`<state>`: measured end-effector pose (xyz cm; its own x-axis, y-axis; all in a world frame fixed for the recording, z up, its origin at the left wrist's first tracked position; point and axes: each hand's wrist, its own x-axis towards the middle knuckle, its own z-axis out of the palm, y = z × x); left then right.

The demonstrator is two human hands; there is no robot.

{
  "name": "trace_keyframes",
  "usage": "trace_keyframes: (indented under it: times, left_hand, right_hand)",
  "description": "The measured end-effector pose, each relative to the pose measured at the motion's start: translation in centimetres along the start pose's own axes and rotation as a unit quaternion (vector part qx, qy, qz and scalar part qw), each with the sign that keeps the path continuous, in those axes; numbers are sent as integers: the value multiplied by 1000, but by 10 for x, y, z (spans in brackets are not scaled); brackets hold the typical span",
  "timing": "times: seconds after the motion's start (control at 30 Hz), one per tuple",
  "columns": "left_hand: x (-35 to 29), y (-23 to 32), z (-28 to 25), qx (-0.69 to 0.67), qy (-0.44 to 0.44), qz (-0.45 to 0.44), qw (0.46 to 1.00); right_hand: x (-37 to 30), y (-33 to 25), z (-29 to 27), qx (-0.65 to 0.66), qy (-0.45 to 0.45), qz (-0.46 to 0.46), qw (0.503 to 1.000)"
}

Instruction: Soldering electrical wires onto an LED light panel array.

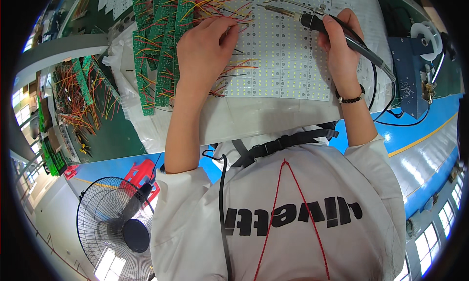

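Note:
My right hand [340, 44] grips a soldering iron [312, 22] with a black handle. A thin metal feed tube [288, 1] is clamped along it, and its tip points left over the white LED panel sheet [293, 71]. The tip appears apart from the sheet. My left hand [207, 49] is closed, thumb and forefinger pinched on a thin wire at the sheet's left part; the fingertips are partly hidden. Under and beside this hand lie long green circuit boards [168, 56] in overlapping rows, with red, yellow and black wires [239, 63] reaching onto the sheet.
A blue-grey box [410, 76] with a white solder reel [426, 36] stands at the right, cables running to the iron. More wired boards [78, 93] lie in a heap at the left beyond a grey curved bar [63, 51]. A black fan [115, 227] stands lower left near a red stool [141, 176].

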<state>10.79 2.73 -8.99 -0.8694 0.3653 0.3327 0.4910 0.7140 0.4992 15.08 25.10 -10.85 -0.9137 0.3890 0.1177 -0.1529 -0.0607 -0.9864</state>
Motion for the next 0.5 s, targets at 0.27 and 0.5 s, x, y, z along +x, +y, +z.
trace_keyframes:
  times: [0.27,0.5]
  left_hand:
    - [-4,-5,4,11,6,22,1000]
    - [-5,-6,5,19,3,17,1000]
  right_hand:
    - [-7,-18,10,-32,-25,11,999]
    - [-8,-11,6,-7,-35,18,999]
